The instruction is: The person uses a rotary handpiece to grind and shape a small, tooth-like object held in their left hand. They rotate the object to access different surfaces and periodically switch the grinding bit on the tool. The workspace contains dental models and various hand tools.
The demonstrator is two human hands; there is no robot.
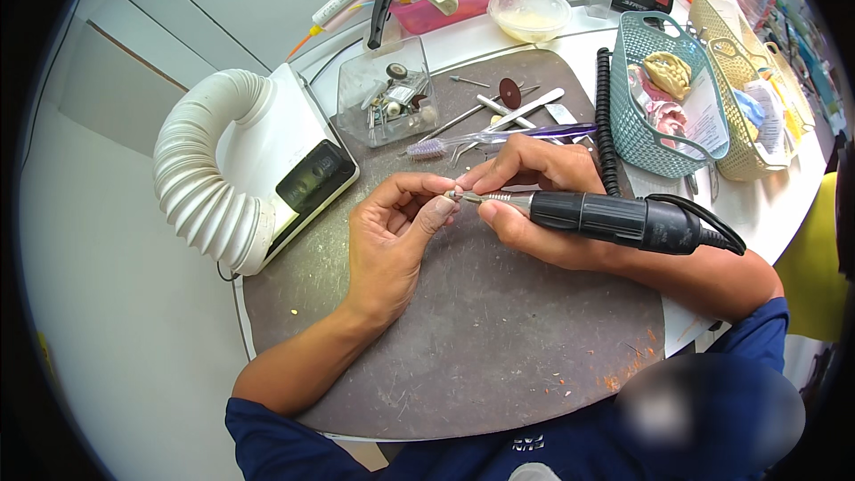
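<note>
Right grip [557,169] was closed around one black rotary tool [614,221], its tip at one tiny piece [456,195], mostly hidden, pinched in left grip [392,218] above the counter [445,330]. One clear box [359,129] held small tool bits, too jumbled to count; one round tub [534,33], pale yellow contents; one teal basket [629,89], yellow and pink pieces plus paper.

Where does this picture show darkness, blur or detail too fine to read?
Head view: black surrounds the round fisheye image; head view: a smeared oval at lower right covers part of the navy shirt; head view: the black handpiece looks sharp, but the piece at the fingertips is too small to identify.
</note>
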